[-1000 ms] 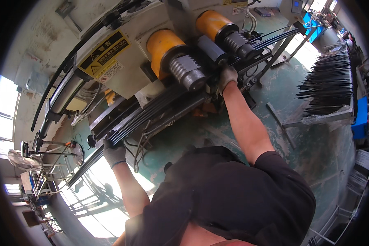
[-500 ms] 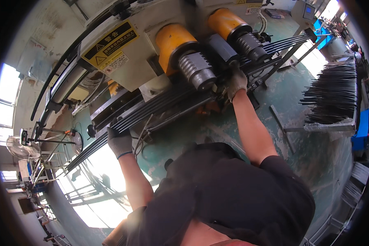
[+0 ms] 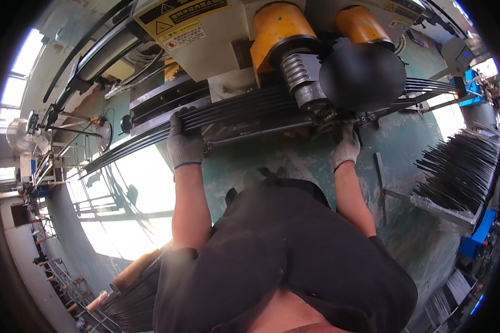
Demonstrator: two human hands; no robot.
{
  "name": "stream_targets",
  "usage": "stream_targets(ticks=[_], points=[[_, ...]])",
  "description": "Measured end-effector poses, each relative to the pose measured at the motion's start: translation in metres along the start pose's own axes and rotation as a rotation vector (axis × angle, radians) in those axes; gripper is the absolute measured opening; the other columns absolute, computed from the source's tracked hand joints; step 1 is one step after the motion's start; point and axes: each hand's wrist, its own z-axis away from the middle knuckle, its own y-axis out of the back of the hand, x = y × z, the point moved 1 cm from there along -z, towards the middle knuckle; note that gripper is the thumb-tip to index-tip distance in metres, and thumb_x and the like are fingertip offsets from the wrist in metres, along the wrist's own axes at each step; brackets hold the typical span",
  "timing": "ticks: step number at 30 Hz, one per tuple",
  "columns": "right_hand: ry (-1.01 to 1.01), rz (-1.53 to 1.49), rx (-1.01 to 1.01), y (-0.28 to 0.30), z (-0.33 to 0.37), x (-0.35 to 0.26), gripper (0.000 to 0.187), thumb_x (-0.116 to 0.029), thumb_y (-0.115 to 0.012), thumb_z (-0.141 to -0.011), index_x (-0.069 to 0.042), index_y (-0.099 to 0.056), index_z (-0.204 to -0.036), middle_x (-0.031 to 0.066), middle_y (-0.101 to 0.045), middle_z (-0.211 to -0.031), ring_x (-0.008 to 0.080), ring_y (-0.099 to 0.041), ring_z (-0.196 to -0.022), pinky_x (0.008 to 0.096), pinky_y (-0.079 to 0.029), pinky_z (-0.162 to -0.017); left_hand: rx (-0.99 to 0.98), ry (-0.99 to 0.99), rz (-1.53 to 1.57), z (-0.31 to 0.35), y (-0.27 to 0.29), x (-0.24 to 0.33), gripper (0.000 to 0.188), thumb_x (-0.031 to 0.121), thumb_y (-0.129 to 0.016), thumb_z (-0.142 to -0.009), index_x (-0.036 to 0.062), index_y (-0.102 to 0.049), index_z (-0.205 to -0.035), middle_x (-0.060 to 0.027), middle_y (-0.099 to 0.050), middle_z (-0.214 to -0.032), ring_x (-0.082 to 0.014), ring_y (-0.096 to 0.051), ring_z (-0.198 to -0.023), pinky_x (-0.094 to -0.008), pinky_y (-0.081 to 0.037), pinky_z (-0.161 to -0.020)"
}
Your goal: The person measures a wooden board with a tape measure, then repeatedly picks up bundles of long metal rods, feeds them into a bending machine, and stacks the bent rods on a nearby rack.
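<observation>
**Rod bundle at the roller machine, held at two points**

Rod bundle (image 3: 233,111): a sheaf of long, thin, dark metal rods, laid roughly level across the front of the machine, running from the lower left of the view up toward the right, where it passes under the rollers and comes out again at the far right.

Left hand (image 3: 184,141): gloved in grey knit with a blue cuff line; fingers are curled over the top of the rod bundle and closed upon it, left of the rollers.

Right hand (image 3: 345,145): gloved alike; it is raised to the underside of the machine just below the dark roller, at the line of the rods. Whether the fingers are closed on the rods or only pressed against them cannot be told, since the fingertips are hidden.

Rollers: a ribbed steel roller (image 3: 297,69) on an orange housing (image 3: 275,28), and beside it a dark rounded roller (image 3: 363,75) backed by a second orange housing (image 3: 358,23). The bundle is seen touching the underside of both.

Machine body (image 3: 216,44): pale grey casing carrying a yellow-and-black warning plate (image 3: 178,19); a green-painted front panel (image 3: 283,161) is seen below the rods.

Further stock: a second fan of dark rods (image 3: 461,172) is laid on a rack at the right, well apart from the hands; more rods (image 3: 133,302) are seen at the lower left, by the person's side.

Surroundings: a standing fan (image 3: 22,136) and bright windows (image 3: 16,72) at the far left.
</observation>
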Motion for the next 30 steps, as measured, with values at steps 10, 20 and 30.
stream_targets(ticks=[10,20,30], points=[[-0.091,0.157,-0.021,0.053,-0.009,0.026,0.046,-0.041,-0.065,-0.106,-0.004,-0.067,-0.135,0.0044,-0.074,-0.124,0.0187,-0.07,-0.109,0.035,-0.055,-0.095,0.124,-0.133,-0.08,-0.003,0.014,0.051,0.042,0.031,-0.045,-0.114,-0.004,-0.06,-0.133,-0.0193,-0.065,-0.132,-0.0336,-0.06,-0.129,-0.0505,-0.047,-0.116],[-0.036,0.415,-0.113,0.058,-0.026,0.077,0.04,-0.031,-0.066,-0.105,-0.002,-0.066,-0.133,0.0099,-0.073,-0.121,0.0175,-0.069,-0.105,0.0323,-0.054,-0.087,-0.116,-0.006,-0.146,0.018,0.007,0.023,0.037,0.028,-0.049,-0.114,-0.0024,-0.062,-0.13,-0.0159,-0.068,-0.128,-0.0294,-0.062,-0.125,-0.0438,-0.046,-0.117],[-0.155,0.41,-0.057,0.015,0.057,0.126,0.044,-0.035,-0.071,-0.102,-0.006,-0.068,-0.134,0.0034,-0.072,-0.117,0.017,-0.067,-0.103,0.0309,-0.054,-0.088,-0.045,0.042,0.138,0.017,0.064,0.176,0.042,0.039,-0.052,-0.11,0.0025,-0.063,-0.128,-0.0157,-0.071,-0.118,-0.031,-0.069,-0.109,-0.043,-0.056,-0.1]])
